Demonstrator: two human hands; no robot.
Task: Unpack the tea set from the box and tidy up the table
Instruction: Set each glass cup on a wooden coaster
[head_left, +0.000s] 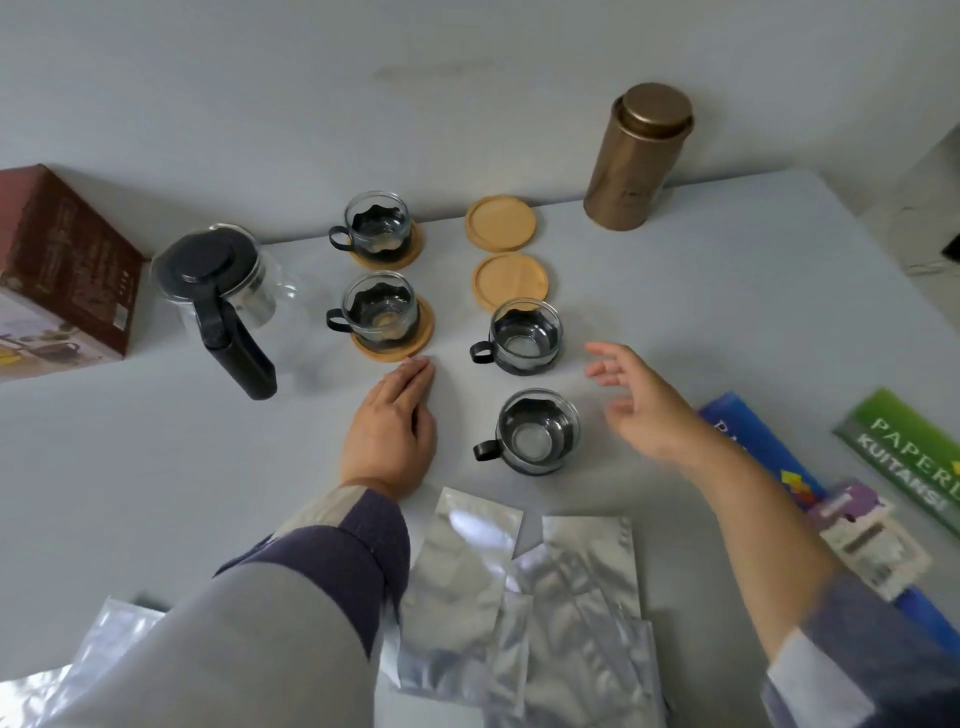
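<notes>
Four glass cups sit on the grey table (727, 291). Two of them (376, 227) (380, 310) stand on round wooden coasters. The other two (525, 335) (537, 431) stand on the bare table, near two empty coasters (501, 223) (510, 282). The glass teapot (218, 283) is just left of the cups, beside the brown box (62, 265). The left hand (390, 431) lies flat, fingers straight, tips touching a coaster (393, 332). The right hand (636, 402) hangs over the table with fingers spread, holding nothing. Silver bags (524, 613) lie near the person.

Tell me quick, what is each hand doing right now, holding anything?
Left hand: open, fingers straight, flat on the table, holding nothing.
Right hand: open, fingers spread, in the air, holding nothing.
</notes>
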